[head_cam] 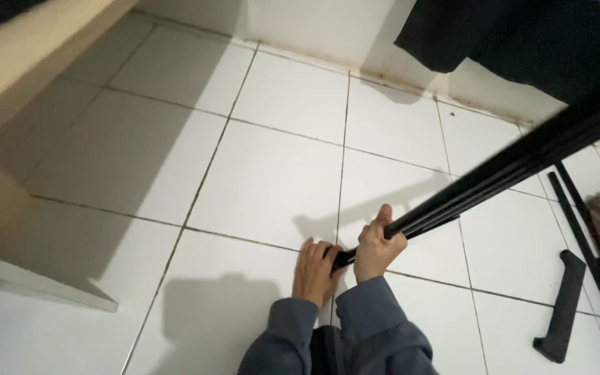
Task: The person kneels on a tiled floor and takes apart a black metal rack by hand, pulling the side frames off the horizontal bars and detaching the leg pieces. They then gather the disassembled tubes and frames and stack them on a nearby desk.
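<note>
Over the tiles (265, 173), both hands clamp the black rods (494, 177): left hand (314, 272) at the end, right hand (378, 250) fisted higher; loose parts (562, 305) lie unused.

Home room: white tiled floor (265, 173), pale wooden furniture (8, 90) beside it, dark cloth (522, 35) hanging above the tiles.

The black rods (494, 182) running from centre to upper right look like smooth, slightly glossy metal. The floor tiles (272, 173) are glossy white ceramic with dirty grout. Grey sleeves (376, 319) at bottom centre are matt cloth; the shelf board (29, 62), upper left, looks like pale wood.
</note>
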